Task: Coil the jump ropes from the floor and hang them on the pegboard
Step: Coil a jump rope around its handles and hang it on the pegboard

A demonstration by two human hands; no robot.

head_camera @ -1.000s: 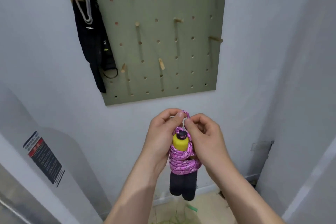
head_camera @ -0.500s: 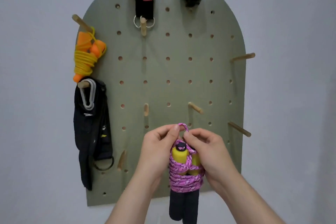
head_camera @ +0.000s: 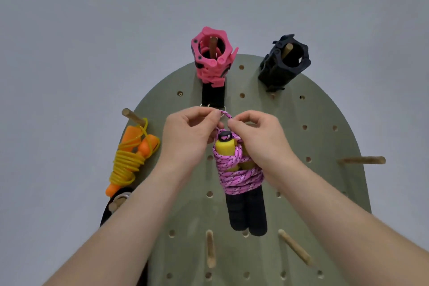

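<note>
So, yellow rope (head_camera: 125,165): coiled, hanging off a peg at the pegboard's (head_camera: 325,193) left edge, far as I see.
Left hand (head_camera: 185,139): thumb and forefinger pinching the top loop of the pink rope (head_camera: 239,179).
Pink rope: wound round its yellow-and-black handles, dangling between both hands, in front of the board's middle.
Right hand (head_camera: 257,141): pinching that same loop, other fingers curled.
Bare peg (head_camera: 362,160): sticking out at the right edge.

Two hands show, each with its forearm: the left hand (head_camera: 185,137) and the right hand (head_camera: 260,139). Both forearms are bare from the wrist down to the lower edge of the view, slim and smooth, widening toward the elbow. Knuckles and wrist bones stand out slightly; the nails look short
</note>
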